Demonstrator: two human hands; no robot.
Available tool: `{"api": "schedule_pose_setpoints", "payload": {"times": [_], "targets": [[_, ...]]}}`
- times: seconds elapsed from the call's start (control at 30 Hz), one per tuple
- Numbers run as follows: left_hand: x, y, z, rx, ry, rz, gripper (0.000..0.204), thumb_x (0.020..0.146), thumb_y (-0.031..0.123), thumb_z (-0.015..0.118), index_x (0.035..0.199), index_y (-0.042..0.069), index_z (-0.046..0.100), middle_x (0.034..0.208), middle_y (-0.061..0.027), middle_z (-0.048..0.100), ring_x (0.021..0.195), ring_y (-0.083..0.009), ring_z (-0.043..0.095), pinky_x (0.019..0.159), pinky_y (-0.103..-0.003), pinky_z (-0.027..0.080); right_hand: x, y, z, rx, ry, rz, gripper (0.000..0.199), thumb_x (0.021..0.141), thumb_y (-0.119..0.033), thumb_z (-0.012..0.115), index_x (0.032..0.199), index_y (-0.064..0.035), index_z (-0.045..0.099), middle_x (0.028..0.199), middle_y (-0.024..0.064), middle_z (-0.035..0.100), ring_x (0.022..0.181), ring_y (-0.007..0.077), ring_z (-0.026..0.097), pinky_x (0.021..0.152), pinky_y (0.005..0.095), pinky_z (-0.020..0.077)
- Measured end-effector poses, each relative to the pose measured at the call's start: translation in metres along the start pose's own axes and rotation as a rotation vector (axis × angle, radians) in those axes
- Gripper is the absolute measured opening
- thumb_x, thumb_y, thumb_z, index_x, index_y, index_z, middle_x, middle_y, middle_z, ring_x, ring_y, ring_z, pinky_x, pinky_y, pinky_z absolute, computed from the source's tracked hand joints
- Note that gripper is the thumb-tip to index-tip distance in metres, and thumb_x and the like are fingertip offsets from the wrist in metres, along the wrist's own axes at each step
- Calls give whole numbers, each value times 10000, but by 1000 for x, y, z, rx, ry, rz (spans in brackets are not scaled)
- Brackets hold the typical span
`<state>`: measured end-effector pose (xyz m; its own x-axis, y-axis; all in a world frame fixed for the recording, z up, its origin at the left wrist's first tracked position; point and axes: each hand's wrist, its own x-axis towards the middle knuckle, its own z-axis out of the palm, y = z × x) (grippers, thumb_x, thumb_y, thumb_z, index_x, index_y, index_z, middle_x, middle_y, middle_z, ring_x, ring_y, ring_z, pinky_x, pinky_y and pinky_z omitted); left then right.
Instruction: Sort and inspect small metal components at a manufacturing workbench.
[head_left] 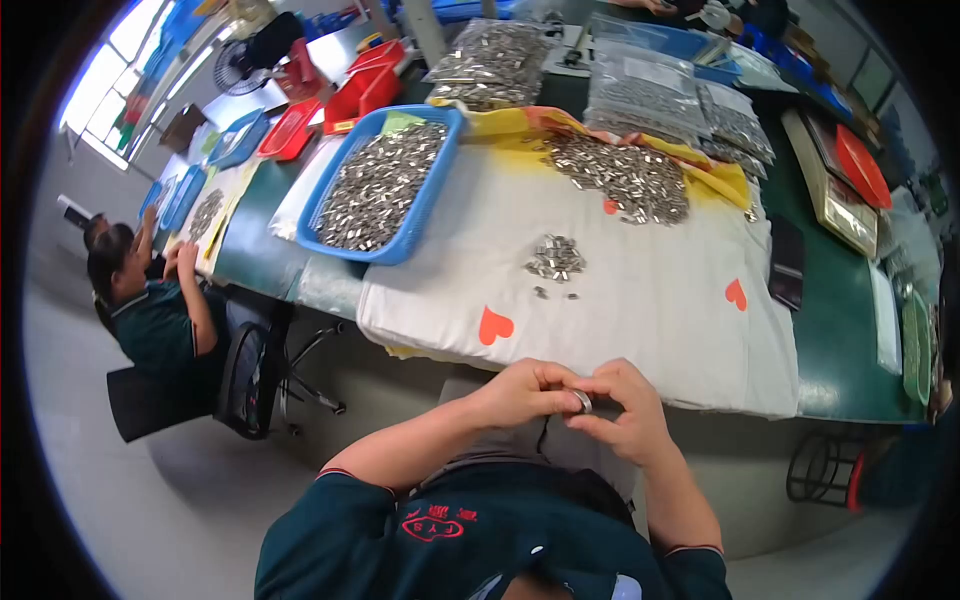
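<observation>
While both hands meet at the person's lap, the left hand (525, 392) and right hand (625, 410) pinch one small metal clip (582, 401) between their fingertips. Just beyond them lies a white cloth (640, 310) with three orange hearts. Farther out sit one small clip cluster (555, 257), one big heap (625, 178) and one blue tray (385, 185) of clips.

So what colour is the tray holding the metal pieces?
Blue: the tray shows clearly in the head view, heaped with silvery metal pieces.
</observation>
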<state>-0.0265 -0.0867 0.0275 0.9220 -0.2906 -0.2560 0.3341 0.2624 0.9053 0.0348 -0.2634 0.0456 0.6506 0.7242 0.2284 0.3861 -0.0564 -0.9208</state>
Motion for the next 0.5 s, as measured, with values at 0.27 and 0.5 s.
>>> {"api": "schedule_pose_setpoints", "payload": {"times": [0.27, 0.5], "targets": [[-59, -36, -1, -48, -90, -32, 200, 848, 64, 536, 1028, -19, 564, 916, -43, 597, 822, -81, 540, 771, -236, 435, -34, 7, 49, 324, -121, 157, 295, 643, -106, 729, 912, -60, 618, 823, 28, 526, 721, 118, 493, 660, 238, 410], [-79, -56, 0, 98, 84, 71, 167, 860, 90, 512, 977, -13, 570, 845, -60, 604, 729, -99, 584, 684, -244, 472, -41, 12, 86, 948, -125, 589, 446, 937, -303, 354, 1281, -21, 326, 1175, 95, 464, 990, 128, 477, 768, 266, 426]]}}
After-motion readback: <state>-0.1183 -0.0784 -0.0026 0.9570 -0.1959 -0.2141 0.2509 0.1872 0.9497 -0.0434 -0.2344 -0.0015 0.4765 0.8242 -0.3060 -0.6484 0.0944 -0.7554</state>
